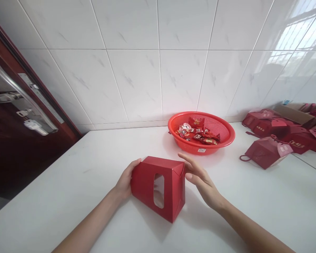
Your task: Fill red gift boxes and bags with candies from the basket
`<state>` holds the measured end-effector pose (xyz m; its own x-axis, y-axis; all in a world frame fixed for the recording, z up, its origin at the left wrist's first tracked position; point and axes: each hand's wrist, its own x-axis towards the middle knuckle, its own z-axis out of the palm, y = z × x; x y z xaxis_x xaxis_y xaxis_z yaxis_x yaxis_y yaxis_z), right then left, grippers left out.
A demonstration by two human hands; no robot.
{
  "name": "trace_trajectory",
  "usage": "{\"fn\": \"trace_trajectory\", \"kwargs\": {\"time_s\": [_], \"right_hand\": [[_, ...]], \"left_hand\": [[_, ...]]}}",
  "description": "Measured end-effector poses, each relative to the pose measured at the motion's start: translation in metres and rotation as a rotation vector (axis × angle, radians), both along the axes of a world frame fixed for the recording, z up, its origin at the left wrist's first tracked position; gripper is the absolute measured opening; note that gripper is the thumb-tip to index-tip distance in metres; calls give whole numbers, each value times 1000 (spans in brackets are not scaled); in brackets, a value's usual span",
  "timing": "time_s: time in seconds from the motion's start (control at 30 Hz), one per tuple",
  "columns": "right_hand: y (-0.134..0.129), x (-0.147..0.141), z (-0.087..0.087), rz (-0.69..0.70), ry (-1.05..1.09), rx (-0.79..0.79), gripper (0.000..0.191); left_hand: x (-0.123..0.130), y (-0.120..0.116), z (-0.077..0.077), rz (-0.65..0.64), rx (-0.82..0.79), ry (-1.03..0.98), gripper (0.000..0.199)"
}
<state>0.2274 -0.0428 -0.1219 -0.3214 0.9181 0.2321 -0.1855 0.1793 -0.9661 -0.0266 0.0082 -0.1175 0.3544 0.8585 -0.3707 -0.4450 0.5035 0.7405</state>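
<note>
A red paper box (144,181) with a clear oval window lies on its side on the white table, its folded end facing right. My left hand (125,178) holds the box at its left end, the fingers partly hidden behind it. At the folded right end is my right hand (201,181), its fingers apart and the fingertips at or close to the box's upper right edge. Behind the box, near the wall, stands a red plastic basket (201,150) with wrapped candies (197,135) in it.
A dark red gift box (264,151) with a cord loop sits at the right. Beyond it are several more red boxes (268,123) and a cardboard box (295,114). A tiled wall (137,80) runs behind the table (100,151). A brown door (13,140) stands at the left.
</note>
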Motion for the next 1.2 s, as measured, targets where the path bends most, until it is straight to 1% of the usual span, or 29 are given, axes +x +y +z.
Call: {"fn": "trace_trajectory", "kwargs": {"time_s": [0.17, 0.33, 0.53, 0.7, 0.83, 0.93, 1.07, 1.2], "right_hand": [[1, -1, 1, 56, 8, -25, 39], [2, 0, -3, 63, 3, 8, 33], [3, -2, -6, 8, -14, 15, 32], [2, -6, -7, -58, -15, 17, 34], [0, -7, -7, -57, -27, 21, 37], [-2, -8, -4, -45, -37, 22, 38], [-3, -7, 1, -54, -29, -12, 39], [-3, -5, 2, -60, -8, -33, 42]], "left_hand": [[4, -2, 0, 54, -56, 19, 29], [5, -1, -3, 41, -62, 19, 32], [5, -2, -5, 2, -64, 13, 35], [6, -2, -4, 12, -52, 22, 32], [6, -2, -3, 19, -53, 21, 30], [5, -1, -3, 25, -40, 24, 29], [5, -1, -3, 45, -23, 13, 28], [6, -2, -2, 51, -29, 10, 29]]}}
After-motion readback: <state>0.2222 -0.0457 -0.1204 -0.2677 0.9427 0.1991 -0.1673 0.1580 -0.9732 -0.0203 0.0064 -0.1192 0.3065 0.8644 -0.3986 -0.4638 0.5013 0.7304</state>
